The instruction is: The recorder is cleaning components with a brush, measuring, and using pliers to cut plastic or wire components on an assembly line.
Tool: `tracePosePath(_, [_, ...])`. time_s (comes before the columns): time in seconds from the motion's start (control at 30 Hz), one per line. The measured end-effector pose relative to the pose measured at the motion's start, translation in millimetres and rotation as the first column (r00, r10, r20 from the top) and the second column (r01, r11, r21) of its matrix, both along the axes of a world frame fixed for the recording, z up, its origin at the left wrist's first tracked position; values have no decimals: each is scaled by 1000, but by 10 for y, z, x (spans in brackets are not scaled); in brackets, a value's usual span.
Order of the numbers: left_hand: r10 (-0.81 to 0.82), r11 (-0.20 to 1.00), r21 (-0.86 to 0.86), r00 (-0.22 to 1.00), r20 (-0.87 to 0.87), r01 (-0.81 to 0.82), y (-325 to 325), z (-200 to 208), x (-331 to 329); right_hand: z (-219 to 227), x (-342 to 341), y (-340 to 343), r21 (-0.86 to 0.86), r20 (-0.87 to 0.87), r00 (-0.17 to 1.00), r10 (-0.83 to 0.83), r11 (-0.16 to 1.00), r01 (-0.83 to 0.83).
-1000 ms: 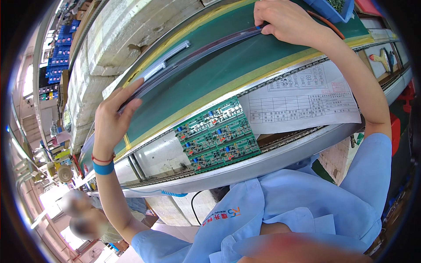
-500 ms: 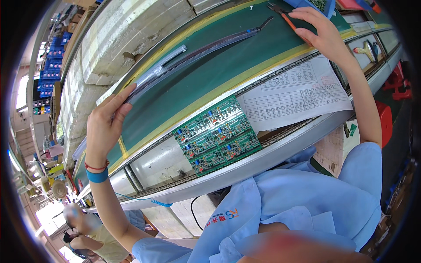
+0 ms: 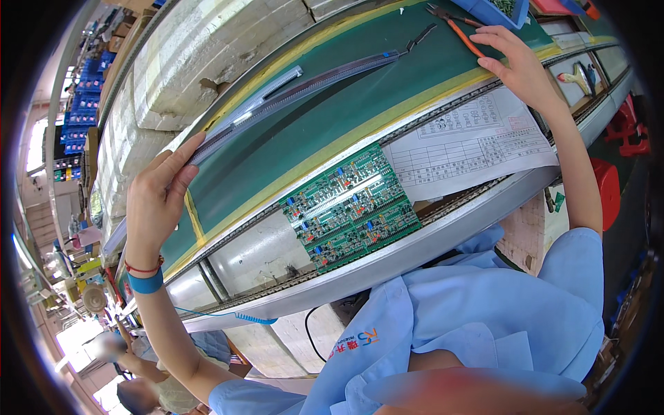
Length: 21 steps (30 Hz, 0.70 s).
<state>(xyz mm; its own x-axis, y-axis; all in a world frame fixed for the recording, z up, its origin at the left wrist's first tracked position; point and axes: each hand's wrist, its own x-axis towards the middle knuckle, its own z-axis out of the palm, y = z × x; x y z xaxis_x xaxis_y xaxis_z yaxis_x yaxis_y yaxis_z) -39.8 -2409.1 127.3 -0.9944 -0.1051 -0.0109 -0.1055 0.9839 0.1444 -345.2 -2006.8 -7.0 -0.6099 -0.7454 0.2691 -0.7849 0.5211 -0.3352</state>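
My left hand [image 3: 158,197] pinches the near end of a long clear plastic component tube [image 3: 325,72] between thumb and fingers. The tube runs up and to the right across the green work surface [image 3: 332,117], with a row of dark parts inside. A second clear tube [image 3: 280,81] lies along its far side; whether my fingers also grip it is hidden. My right hand [image 3: 522,69] is at the upper right, fingers apart, its thumb by the handle ends of orange-handled cutters [image 3: 465,36] on the surface. A small dark strip [image 3: 420,38] lies beyond the tube's far end.
Green circuit boards [image 3: 353,207] sit on the rail in front of me, beside a printed sheet [image 3: 470,149]. White foam blocks [image 3: 207,62] line the far side. A blue bin [image 3: 484,12] of small parts stands at the upper right. Another person [image 3: 159,377] is at lower left.
My left hand has moved slightly left and down. My right hand has drawn back to the right, loosening from the cutters. The boards have shifted slightly right in view.
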Motion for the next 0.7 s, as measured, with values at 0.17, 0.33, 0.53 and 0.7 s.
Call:
tracePosePath(0.17, [-3,1000,-29,1000,-14,2,-94,-6,117,-6,85,-7,-39,-75,997,2,999,-5])
tracePosePath(0.33, [-12,1000,-30,1000,-29,11,-210,-26,230,50,177,-39,-21,-73,997,-8,1000,7])
tracePosePath(0.53, [13,999,-32,999,-29,-14,-334,-28,355,95,245,-68,4,-70,997,-13,1000,14])
tracePosePath(0.7, [33,999,-9,999,-28,-33,-464,-43,448,126,291,-102,30,-55,998,-29,999,31])
